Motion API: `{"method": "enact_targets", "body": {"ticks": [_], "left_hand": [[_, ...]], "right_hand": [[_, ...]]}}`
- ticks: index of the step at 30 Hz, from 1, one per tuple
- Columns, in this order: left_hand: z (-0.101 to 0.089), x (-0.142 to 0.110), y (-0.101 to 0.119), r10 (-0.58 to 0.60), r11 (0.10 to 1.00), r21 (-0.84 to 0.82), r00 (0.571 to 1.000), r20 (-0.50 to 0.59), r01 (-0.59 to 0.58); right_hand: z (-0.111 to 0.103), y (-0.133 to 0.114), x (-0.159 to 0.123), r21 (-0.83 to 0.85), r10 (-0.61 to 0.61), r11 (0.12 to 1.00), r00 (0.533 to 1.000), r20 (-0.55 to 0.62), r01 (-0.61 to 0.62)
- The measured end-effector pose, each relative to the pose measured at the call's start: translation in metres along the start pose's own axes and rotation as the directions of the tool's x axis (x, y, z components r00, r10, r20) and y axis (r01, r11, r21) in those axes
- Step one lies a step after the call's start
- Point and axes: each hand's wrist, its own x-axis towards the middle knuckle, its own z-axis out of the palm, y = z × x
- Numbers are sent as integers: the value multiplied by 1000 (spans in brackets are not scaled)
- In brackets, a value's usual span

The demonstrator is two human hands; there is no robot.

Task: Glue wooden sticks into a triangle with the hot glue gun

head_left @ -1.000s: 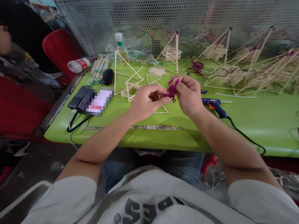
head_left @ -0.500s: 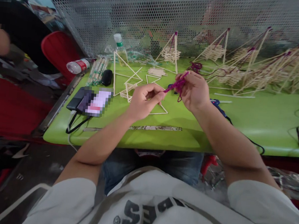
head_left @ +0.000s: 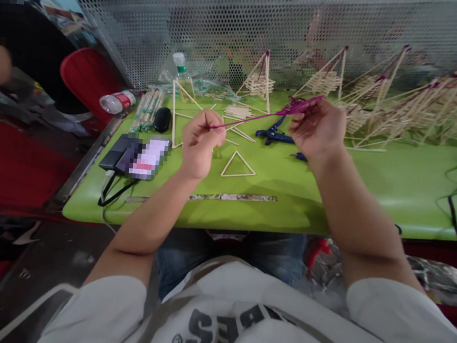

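Purple yarn (head_left: 253,118) runs in a straight strand between my two hands above the green table. My left hand (head_left: 202,143) pinches one end of the strand between thumb and fingertips. A loose bundle of the same yarn sits at the fingers of my right hand (head_left: 321,127), which are closed on it. Beneath the strand lie blue-handled pliers (head_left: 274,135) and several thin wooden sticks (head_left: 238,129). A small stick triangle (head_left: 239,165) rests flat in front of my hands. A larger stick frame (head_left: 174,116) is partly hidden behind my left hand.
Stick pyramids with purple tips (head_left: 263,81) stand along the back by a perforated metal panel (head_left: 209,25). At left are a phone (head_left: 149,157), a black case (head_left: 162,119), wrapped stick bundles (head_left: 148,110) and bottles (head_left: 117,102). A patterned strip (head_left: 234,197) lies near the front edge. Another person is far left.
My hands have moved apart, left hand leftward and right hand rightward. The yarn between them has been drawn out from a short bunch into a long strand, exposing the pliers and triangle.
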Motion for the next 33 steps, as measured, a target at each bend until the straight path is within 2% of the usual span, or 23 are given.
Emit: {"method": "enact_targets", "body": {"ticks": [3, 6, 9, 11, 15, 18, 20, 23, 28, 31, 33], "left_hand": [[-9, 7, 3, -58, 998, 15, 995, -82, 60], [-23, 16, 2, -99, 993, 44, 977, -189, 109], [-44, 28, -2, -93, 991, 57, 944, -317, 117], [-65, 38, -5, -84, 993, 49, 931, -355, 108], [-112, 54, -6, -97, 993, -87, 958, -271, 76], [-131, 58, 1, -134, 991, -53, 971, -199, 126], [-131, 58, 9, -98, 995, 6, 956, -278, 104], [-119, 57, 22, 10, 992, 121, 898, -439, 48], [-104, 56, 37, 165, 960, 280, 807, -567, 1], [-104, 56, 41, 208, 967, 246, 758, -618, -65], [-104, 56, 41, 198, 977, 191, 756, -623, -99]], "right_hand": [[-17, -5, 7, 84, 65, 994, 998, 9, -66], [-30, -7, 12, 125, 59, 990, 998, 13, -60], [-36, -9, 15, 162, 49, 986, 998, -29, -44], [-39, -11, 17, 177, 62, 983, 997, -52, -52], [-44, -15, 24, 168, 87, 983, 992, -87, -72], [-51, -19, 28, 107, 71, 992, 996, -53, -65], [-54, -23, 28, 105, 68, 992, 997, -28, -64], [-52, -29, 23, 155, 69, 986, 997, -28, -64], [-34, -40, 7, 210, 28, 977, 1000, 3, -28], [-22, -44, -2, 180, -45, 983, 999, -6, 46], [-16, -43, -7, 143, -113, 983, 993, -32, 116]]}}
